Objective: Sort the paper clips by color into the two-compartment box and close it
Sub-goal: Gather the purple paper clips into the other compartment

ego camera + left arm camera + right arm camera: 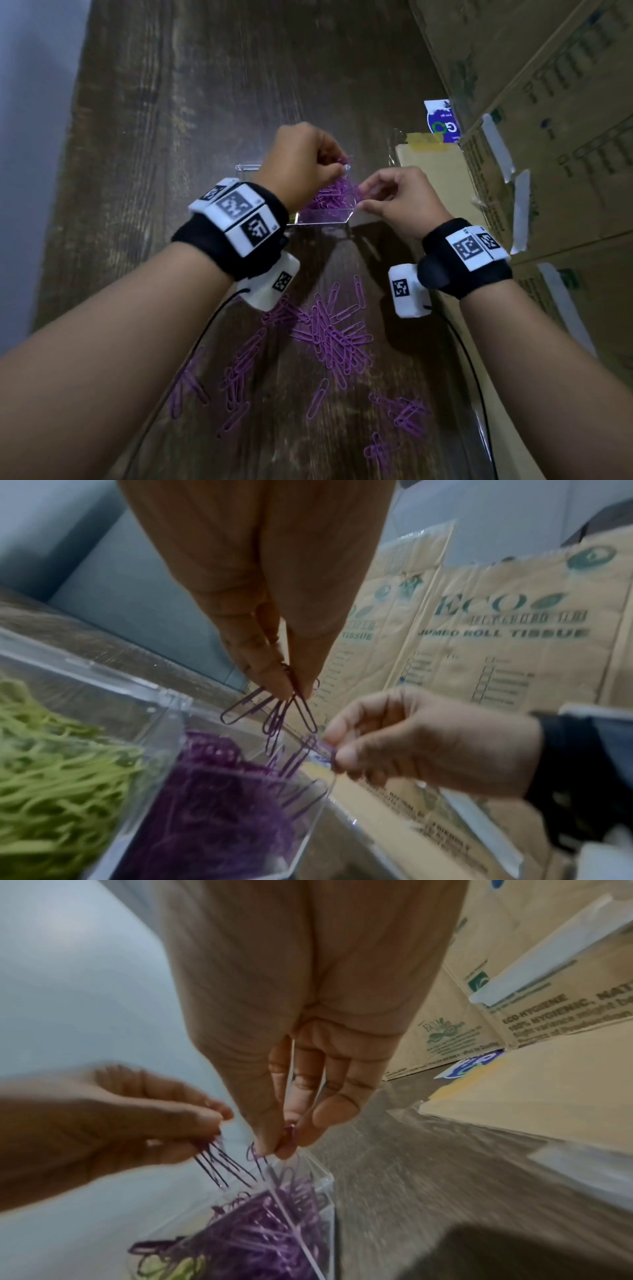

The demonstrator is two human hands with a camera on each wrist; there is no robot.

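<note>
Your left hand (274,647) and right hand (404,739) each pinch a few purple paper clips (274,718) above the clear box (308,818), over its purple compartment; they look light, springy and apt to tangle, so pinch them at the loop ends.

On the cardboard cartons (514,647) "ECO" and "JUMBO ROLL TISSUE" are printed in green, as seen from the left wrist. In the right wrist view, "ECO-HYGIENE" and "100% HYGIENIC" are read on a carton flap (548,1015); the lines below are blurred. On the blue-and-white label (442,121) a large "G" can perhaps be made out.
</note>
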